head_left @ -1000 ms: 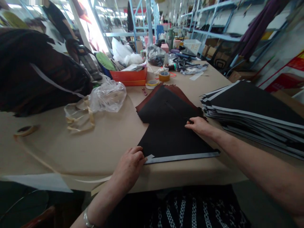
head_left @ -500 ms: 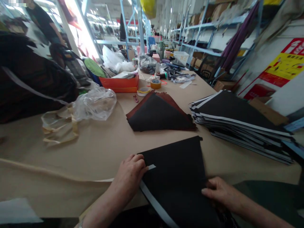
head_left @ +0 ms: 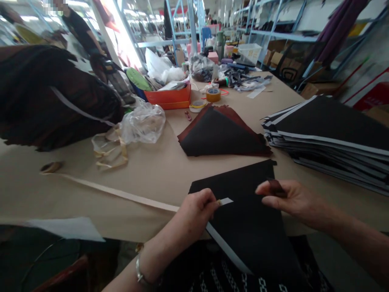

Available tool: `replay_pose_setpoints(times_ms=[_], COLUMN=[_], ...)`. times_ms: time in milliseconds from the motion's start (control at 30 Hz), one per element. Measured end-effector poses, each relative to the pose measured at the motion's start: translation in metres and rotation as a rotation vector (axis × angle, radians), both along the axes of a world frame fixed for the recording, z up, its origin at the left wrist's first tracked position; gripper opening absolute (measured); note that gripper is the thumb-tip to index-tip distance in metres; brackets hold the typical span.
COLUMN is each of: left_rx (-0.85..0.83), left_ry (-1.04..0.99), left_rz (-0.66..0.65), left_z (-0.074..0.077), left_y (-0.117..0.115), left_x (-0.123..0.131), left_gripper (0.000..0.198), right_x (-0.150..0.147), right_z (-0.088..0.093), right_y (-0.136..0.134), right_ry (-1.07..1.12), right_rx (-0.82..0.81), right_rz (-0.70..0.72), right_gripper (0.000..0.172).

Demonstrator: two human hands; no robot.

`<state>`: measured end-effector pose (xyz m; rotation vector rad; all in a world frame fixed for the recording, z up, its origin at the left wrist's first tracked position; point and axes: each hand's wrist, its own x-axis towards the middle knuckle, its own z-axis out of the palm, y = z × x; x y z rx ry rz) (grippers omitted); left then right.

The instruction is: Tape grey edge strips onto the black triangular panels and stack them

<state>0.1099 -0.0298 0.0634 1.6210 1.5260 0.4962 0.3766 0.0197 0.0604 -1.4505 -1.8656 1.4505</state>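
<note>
1. Since the earlier frame, we are seeing the black sheet [head_left: 243, 219] pulled further over the near counter [head_left: 146, 178] edge toward our lap, and our right hand [head_left: 288, 198] lifted off it and turned palm-side up.
2. Our left hand [head_left: 194, 215] is pinching the free end of the pale backing strip [head_left: 225, 201] at the sheet's taped edge, fingers closed tight on it.
3. Our right hand is hovering just above the sheet, its fingers curled together on a small dark piece; we cannot tell what that piece is.
4. A long tan strip [head_left: 115, 192] is trailing left across the counter to a small coil.
5. We are judging the step in hand as peeling the backing off the sheet's adhesive edge; the next move is calling for a steady pull along the edge while the other hand is steadying the sheet.
6. Beyond are lying a fan of dark red and black sheets [head_left: 221, 132] and, at right, a stack of taped sheets [head_left: 328, 129].
</note>
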Motion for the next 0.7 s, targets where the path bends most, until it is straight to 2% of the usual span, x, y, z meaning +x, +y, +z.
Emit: replay_pose_setpoints(times_ms=[100,167,233,300,367,433,567,700], left_rx=[-0.028,-0.018,-0.002,0.001,-0.027,-0.061,-0.086,-0.097], left_ry=[-0.005,0.011,0.014,0.008,0.023,0.07,0.163,0.204], left_rz=[0.019,0.027,0.029,0.024,0.015,0.011,0.024,0.014], left_z=[0.002,0.0,-0.004,-0.008,-0.01,-0.012,-0.015,-0.033], left_y=[0.001,0.002,0.003,0.004,0.006,0.01,0.022,0.034], left_x=[0.006,0.007,0.006,0.004,0.001,-0.004,-0.025,-0.057], left_gripper=[0.026,0.025,0.024,0.023,0.024,0.025,0.026,0.031], right_x=[-0.045,-0.064,-0.073,-0.073,-0.068,-0.054,-0.007,0.038], right_z=[0.0,-0.004,-0.008,-0.01,-0.011,-0.013,-0.023,-0.042], right_y=[0.004,0.005,0.007,0.009,0.013,0.024,0.065,0.103], right_ry=[0.084,0.117,0.119,0.093,0.071,0.022,-0.163,-0.263], right_rx=[-0.081,-0.099,-0.088,-0.077,-0.059,-0.004,0.131,0.081], right_rz=[0.131,0.192,0.222,0.246,0.257,0.21,-0.045,-0.221], right_gripper=[0.025,0.016,0.008,0.007,0.007,0.008,0.009,0.013])
